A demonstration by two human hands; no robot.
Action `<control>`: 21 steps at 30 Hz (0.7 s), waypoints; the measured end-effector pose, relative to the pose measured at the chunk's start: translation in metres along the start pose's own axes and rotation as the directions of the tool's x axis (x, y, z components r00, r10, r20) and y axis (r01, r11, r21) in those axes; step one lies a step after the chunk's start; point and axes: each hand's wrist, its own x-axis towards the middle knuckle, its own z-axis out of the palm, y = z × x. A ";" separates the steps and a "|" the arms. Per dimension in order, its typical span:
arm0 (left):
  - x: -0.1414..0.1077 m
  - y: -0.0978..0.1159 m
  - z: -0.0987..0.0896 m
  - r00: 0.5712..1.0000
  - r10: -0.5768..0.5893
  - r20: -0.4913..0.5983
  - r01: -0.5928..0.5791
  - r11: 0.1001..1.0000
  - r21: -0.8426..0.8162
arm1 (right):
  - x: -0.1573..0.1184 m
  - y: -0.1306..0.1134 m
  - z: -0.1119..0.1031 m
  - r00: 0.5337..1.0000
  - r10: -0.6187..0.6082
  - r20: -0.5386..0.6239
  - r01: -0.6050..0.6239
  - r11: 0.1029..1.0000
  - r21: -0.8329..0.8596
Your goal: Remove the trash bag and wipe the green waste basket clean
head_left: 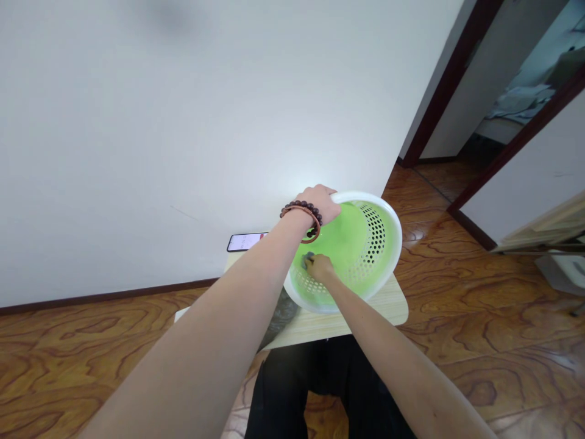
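A round green plastic basket (345,225) with a white rim and perforated sides stands on a small light-wood table (388,305), its opening facing me. My left hand (322,204), with a beaded bracelet (311,207) at its wrist, is closed on the far left part of the rim. Inside the basket, my right hand (320,268) is closed around a small grey piece, perhaps a cloth (307,260), pressed against the inner left wall. The fingertips of my left hand are partly hidden by the rim.
A phone (244,242) with a lit screen lies on the table, beside my left forearm. Partly behind that forearm is a dark grey, shiny bag-like item (283,314). A white wall (205,134) rises behind the table. An open doorway (457,110) is on the right.
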 end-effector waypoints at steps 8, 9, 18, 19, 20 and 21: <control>-0.001 -0.001 0.000 1.000 -0.015 0.002 0.015 1.000 0.021 | 0.000 -0.002 0.007 0.948 -0.287 -0.134 0.296 0.954 0.048; -0.001 -0.002 0.000 1.000 -0.015 0.002 0.015 1.000 0.020 | -0.002 0.012 0.001 0.951 -0.290 -0.111 0.292 0.956 0.003; 0.000 0.001 0.001 1.000 -0.011 0.011 0.011 1.000 -0.017 | 0.006 0.049 -0.026 0.980 -0.110 -0.165 0.066 0.966 -0.251; 0.000 0.001 0.001 1.000 -0.012 0.008 0.012 1.000 -0.013 | 0.009 0.033 -0.018 0.985 -0.106 -0.137 0.073 0.972 -0.225; 0.000 0.001 0.001 1.000 -0.014 0.009 0.014 1.000 -0.007 | 0.011 0.015 -0.010 0.987 -0.113 -0.110 0.090 0.977 -0.194; -0.001 0.001 0.001 1.000 -0.018 0.010 0.018 1.000 0.002 | 0.014 -0.002 -0.002 0.987 -0.129 -0.092 0.113 0.981 -0.161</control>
